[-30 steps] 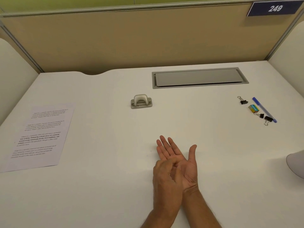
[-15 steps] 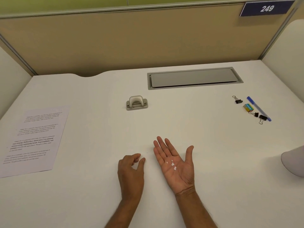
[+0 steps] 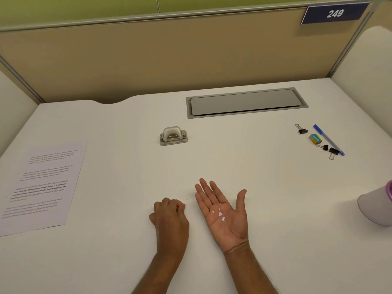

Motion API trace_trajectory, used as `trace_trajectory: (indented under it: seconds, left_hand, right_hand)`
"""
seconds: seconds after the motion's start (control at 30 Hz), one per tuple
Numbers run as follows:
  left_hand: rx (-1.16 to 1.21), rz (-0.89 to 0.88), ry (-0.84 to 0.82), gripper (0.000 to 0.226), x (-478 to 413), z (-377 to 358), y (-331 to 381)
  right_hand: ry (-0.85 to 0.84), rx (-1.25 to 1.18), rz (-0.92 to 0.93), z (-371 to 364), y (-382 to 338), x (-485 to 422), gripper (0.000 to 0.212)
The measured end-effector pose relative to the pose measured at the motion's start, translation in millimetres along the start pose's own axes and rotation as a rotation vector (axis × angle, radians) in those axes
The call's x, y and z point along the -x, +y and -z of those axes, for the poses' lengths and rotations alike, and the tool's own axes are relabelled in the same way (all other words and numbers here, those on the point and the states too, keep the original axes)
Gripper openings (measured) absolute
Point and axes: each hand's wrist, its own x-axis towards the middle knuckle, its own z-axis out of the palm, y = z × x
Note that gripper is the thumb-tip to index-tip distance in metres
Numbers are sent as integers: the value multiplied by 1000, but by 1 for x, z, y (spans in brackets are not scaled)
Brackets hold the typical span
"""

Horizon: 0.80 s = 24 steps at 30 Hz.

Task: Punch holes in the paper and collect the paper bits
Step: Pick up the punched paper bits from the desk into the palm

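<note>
Step in hand: you look to be collecting; the punching seems done, since the hole punch [image 3: 173,135] stands alone toward the back of the surface [image 3: 265,177] and nobody touches it.
Right hand: your right hand [image 3: 224,213] lies palm up, its fingers [image 3: 209,190] spread wide and flat, gripping nothing.
Paper bits: a few small white paper bits [image 3: 220,214] rest loose in the middle of that open palm.
Left hand: your left hand [image 3: 169,217] sits knuckles up on the surface just beside the right one, its fingers [image 3: 180,206] curled in narrow, thumb and forefinger pinched together at the tip.
What the pinch holds: too small to tell; it may be closing on a bit, or on nothing.
Stray bit: a tiny speck [image 3: 186,199] shows on the surface between your two hands; it may be one more bit.
Paper: the printed sheet [image 3: 40,185] lies flat at the far left, well apart from both hands.
Next move: carry the pinch over the open palm and let go low and gently, keeping the palm level, because the bits are light and will slide or blow off easily.
After that: scan the white surface carefully, as white bits are hard to see on it.
</note>
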Motion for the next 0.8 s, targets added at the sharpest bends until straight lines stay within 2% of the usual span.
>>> trace_trajectory:
  seconds: [0.13,0.3,0.47,0.6,0.7,0.8]
  left_hand:
    - [13,13,-14,27,0,-1,-3]
    - [380,184,-78,24,5,22,15]
    - [517,54,-182,19,47,22,67]
    - [475,36,-249,29,67,10,78]
    - [469,-2,-228,36,69,10,74]
    - [519,-2,-114,21,65,17,67]
  right_hand:
    - [1,6,-7,0,0,0,87]
    - [-14,2,-20,0,0,-2,89]
    - [-17,33,-14,1,0,-4,90]
    - [-1,52,-1,4,0,-5,93]
    - [-6,48,2,5,0,-7,93]
    - [-31,31,-13,4,0,-7,92]
